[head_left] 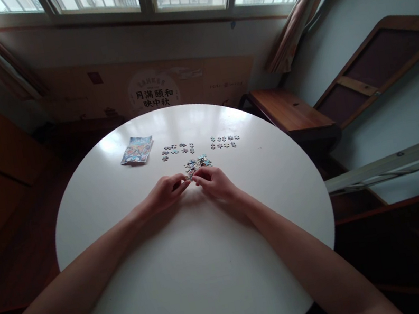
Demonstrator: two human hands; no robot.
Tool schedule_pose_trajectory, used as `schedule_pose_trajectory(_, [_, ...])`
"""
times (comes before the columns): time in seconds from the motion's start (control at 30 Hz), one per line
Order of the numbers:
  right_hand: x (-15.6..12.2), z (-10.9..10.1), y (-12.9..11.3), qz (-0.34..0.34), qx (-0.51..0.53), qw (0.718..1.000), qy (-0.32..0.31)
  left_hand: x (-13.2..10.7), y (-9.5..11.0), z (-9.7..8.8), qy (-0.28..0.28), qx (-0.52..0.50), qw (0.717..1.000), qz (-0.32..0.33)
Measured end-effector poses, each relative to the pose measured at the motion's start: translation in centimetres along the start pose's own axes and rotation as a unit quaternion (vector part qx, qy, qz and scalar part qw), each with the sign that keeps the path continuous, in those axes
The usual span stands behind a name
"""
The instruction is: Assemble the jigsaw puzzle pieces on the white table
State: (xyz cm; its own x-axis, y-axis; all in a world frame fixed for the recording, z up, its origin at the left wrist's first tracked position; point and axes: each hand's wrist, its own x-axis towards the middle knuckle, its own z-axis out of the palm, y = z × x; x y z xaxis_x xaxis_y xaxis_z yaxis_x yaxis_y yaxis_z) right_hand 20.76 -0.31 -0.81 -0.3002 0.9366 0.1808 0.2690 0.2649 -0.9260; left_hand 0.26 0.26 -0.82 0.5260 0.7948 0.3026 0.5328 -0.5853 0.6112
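A loose pile of jigsaw puzzle pieces [199, 163] lies on the round white table [195, 266], just beyond my fingertips. My left hand [167, 191] comes in from the left, thumb and forefinger pinched at the near edge of the pile. From the other side my right hand [214, 182] meets it, its fingers also closed in a pinch. A small puzzle piece [191, 178] shows between the two sets of fingertips; its picture is too small to read. Behind the pile, one group of pieces [175, 151] lies spread to the left, another group [224, 142] in two rows to the right.
A colourful printed packet [137, 151] lies flat at the table's back left. Beyond the right rim stands a wooden bench [281, 107]. A large cardboard panel [197, 81] with printed characters leans under the window.
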Motion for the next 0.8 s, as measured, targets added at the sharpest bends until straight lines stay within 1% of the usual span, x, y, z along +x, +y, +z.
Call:
schedule_pose_trajectory(0.3, [-0.25, 0.11, -0.38, -0.024, -0.046, 0.999, -0.009, -0.12, -0.28, -0.01, -0.034, -0.012, 0.999, -0.001])
schedule_pose_trajectory(0.57, [-0.26, 0.25, -0.53, -0.014, -0.041, 0.999, -0.011, -0.26, -0.44, -0.13, -0.041, -0.004, 0.999, -0.009])
schedule_pose_trajectory(0.8, [-0.3, 0.23, -0.59, -0.02, -0.048, 0.999, -0.009, -0.25, -0.43, -0.18, -0.047, 0.003, 0.999, -0.005])
